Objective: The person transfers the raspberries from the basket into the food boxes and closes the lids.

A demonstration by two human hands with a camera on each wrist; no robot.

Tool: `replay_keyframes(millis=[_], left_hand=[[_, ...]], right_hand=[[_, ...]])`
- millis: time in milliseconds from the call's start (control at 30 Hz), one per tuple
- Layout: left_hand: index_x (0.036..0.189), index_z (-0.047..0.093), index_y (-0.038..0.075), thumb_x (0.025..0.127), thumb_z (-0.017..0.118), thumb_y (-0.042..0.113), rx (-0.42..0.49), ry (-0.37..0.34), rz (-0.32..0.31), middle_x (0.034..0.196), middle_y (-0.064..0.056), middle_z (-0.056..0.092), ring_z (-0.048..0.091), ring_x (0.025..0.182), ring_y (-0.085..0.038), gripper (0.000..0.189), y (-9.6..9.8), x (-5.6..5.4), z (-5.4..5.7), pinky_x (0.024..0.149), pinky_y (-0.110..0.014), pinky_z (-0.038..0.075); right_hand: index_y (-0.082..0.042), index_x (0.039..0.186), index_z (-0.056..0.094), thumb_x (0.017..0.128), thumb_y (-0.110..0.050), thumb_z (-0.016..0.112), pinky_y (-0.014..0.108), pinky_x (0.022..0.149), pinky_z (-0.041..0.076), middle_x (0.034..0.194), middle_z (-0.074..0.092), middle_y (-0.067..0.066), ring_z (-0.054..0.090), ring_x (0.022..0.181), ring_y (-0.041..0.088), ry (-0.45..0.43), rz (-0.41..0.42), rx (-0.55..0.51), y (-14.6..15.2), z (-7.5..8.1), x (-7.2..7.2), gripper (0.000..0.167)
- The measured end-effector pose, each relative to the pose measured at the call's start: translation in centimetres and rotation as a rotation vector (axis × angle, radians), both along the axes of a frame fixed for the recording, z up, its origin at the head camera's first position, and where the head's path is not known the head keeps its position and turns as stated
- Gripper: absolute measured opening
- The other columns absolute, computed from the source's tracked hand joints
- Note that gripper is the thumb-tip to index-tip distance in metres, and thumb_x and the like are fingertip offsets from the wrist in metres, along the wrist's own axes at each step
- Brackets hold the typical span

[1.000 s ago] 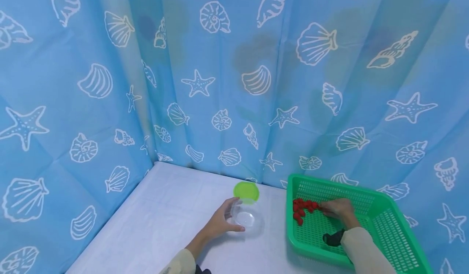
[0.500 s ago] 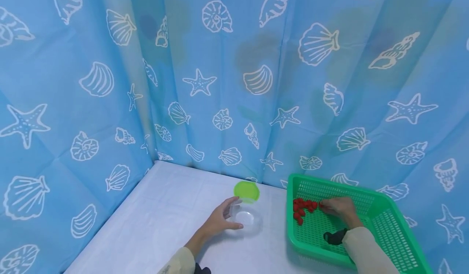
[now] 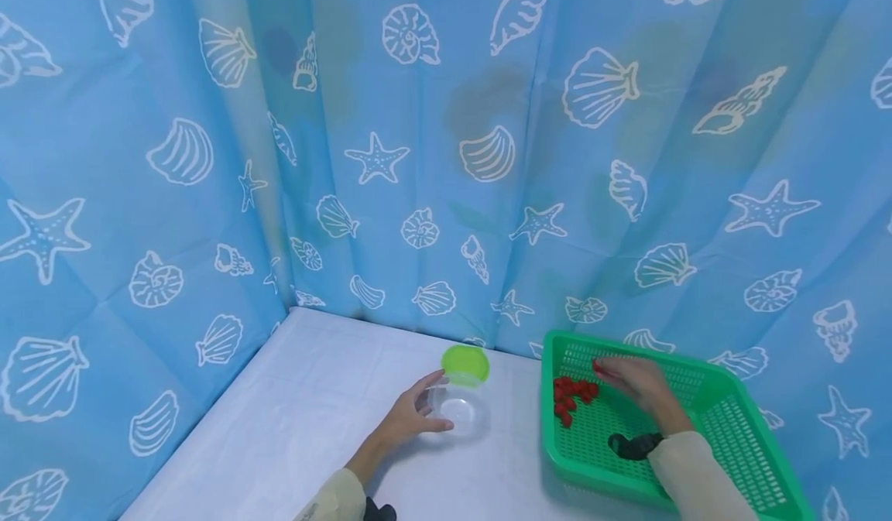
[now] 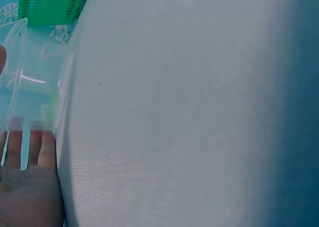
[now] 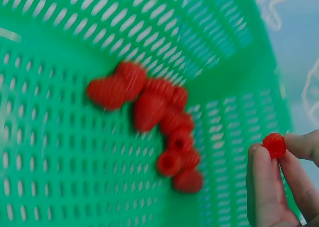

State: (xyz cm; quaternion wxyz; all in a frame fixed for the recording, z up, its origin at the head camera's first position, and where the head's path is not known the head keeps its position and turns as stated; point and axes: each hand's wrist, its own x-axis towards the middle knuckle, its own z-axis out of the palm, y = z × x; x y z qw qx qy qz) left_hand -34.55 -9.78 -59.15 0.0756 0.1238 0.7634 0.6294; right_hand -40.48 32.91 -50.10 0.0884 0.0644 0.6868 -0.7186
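My left hand [image 3: 411, 415] holds a clear plastic tub [image 3: 461, 413] on the white table, thumb on the near side and fingers round the far side. In the left wrist view the fingers [image 4: 47, 150] show against the tub's transparent wall [image 4: 37, 70]. Over the green basket, my right hand [image 3: 639, 382] pinches one raspberry [image 5: 273, 145] between thumb and fingertips. Below it, several more raspberries [image 5: 149, 110] lie bunched in a corner of the basket, blurred in the right wrist view.
The green perforated basket [image 3: 550, 436] stands on the right of the table [image 3: 313, 405]. A lime-green round lid [image 3: 465, 362] lies just behind the tub. A blue shell-print curtain [image 3: 418, 157] hangs behind and along the left side.
My right hand has risen from beside the raspberry pile, lifting one raspberry up toward the basket's back rim. The left hand stays at the tub.
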Motion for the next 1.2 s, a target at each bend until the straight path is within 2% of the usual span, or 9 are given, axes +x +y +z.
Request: replay_keyframes(millis=[167, 400, 600, 733, 833, 1000, 1067, 1200], left_hand=[[0.15, 0.035, 0.02, 0.075, 0.085, 0.021, 0.002, 0.009, 0.012, 0.151, -0.004, 0.04, 0.033, 0.14, -0.035, 0.091, 0.2, 0.0, -0.2, 0.108, -0.049, 0.036], [0.149, 0.037, 0.021, 0.076, 0.084, 0.019, 0.036, -0.018, -0.004, 0.151, -0.005, 0.041, 0.033, 0.141, -0.034, 0.087, 0.2, -0.1, -0.1, 0.109, -0.047, 0.035], [0.149, 0.038, 0.021, 0.076, 0.084, 0.021, 0.041, -0.01, -0.01, 0.151, -0.004, 0.041, 0.032, 0.141, -0.032, 0.086, 0.2, 0.0, -0.1, 0.11, -0.044, 0.035], [0.148, 0.039, 0.021, 0.076, 0.084, 0.021, 0.044, -0.018, -0.012, 0.15, -0.005, 0.041, 0.032, 0.141, -0.032, 0.085, 0.3, 0.1, -0.2, 0.11, -0.043, 0.035], [0.148, 0.038, 0.02, 0.076, 0.084, 0.021, 0.042, -0.026, -0.012, 0.15, -0.005, 0.041, 0.033, 0.141, -0.032, 0.085, 0.3, 0.1, -0.1, 0.11, -0.043, 0.035], [0.148, 0.039, 0.021, 0.076, 0.085, 0.021, 0.041, -0.031, -0.007, 0.15, -0.005, 0.041, 0.033, 0.141, -0.032, 0.085, 0.4, 0.2, 0.1, 0.11, -0.043, 0.035], [0.148, 0.038, 0.019, 0.076, 0.084, 0.02, 0.044, -0.033, -0.003, 0.151, -0.007, 0.041, 0.032, 0.141, -0.034, 0.086, 0.5, 0.1, 0.0, 0.11, -0.044, 0.035], [0.148, 0.038, 0.02, 0.075, 0.085, 0.021, 0.043, -0.04, 0.008, 0.15, -0.007, 0.041, 0.032, 0.141, -0.034, 0.087, 0.5, 0.1, -0.1, 0.11, -0.044, 0.035]], right_hand=[[0.019, 0.134, 0.042, 0.092, 0.0, 0.064, 0.046, 0.103, 0.042, 0.103, 0.07, 0.008, 0.069, 0.099, 0.021, 0.056, 0.051, -0.051, -1.9, 1.5, 0.3, 0.051], [0.016, 0.128, 0.052, 0.094, -0.001, 0.061, 0.038, 0.094, 0.051, 0.106, 0.071, 0.01, 0.068, 0.103, 0.023, 0.107, 0.124, -0.097, -5.2, 2.7, 0.5, 0.039], [0.011, 0.119, 0.06, 0.09, -0.004, 0.068, 0.043, 0.099, 0.047, 0.103, 0.07, 0.01, 0.068, 0.102, 0.025, 0.096, 0.086, -0.132, -8.8, 3.8, 1.0, 0.034], [0.014, 0.128, 0.052, 0.09, -0.003, 0.067, 0.042, 0.098, 0.047, 0.112, 0.065, 0.017, 0.066, 0.105, 0.028, 0.084, 0.077, -0.157, -10.9, 3.7, 1.1, 0.044], [0.014, 0.13, 0.051, 0.09, -0.002, 0.067, 0.041, 0.098, 0.048, 0.117, 0.062, 0.02, 0.064, 0.109, 0.032, 0.084, 0.073, -0.158, -12.4, 3.5, 1.1, 0.046], [0.011, 0.126, 0.057, 0.09, -0.009, 0.07, 0.038, 0.093, 0.052, 0.112, 0.066, 0.017, 0.065, 0.108, 0.032, 0.109, 0.084, -0.087, -14.3, 3.0, 1.5, 0.043], [0.011, 0.126, 0.058, 0.089, -0.01, 0.071, 0.039, 0.093, 0.051, 0.113, 0.066, 0.019, 0.066, 0.106, 0.031, 0.121, 0.098, -0.057, -14.9, 2.7, 1.6, 0.044], [0.0, 0.121, 0.066, 0.083, -0.02, 0.078, 0.04, 0.093, 0.052, 0.112, 0.069, 0.014, 0.067, 0.102, 0.026, 0.166, 0.116, 0.135, -15.8, 2.0, 2.0, 0.044]])
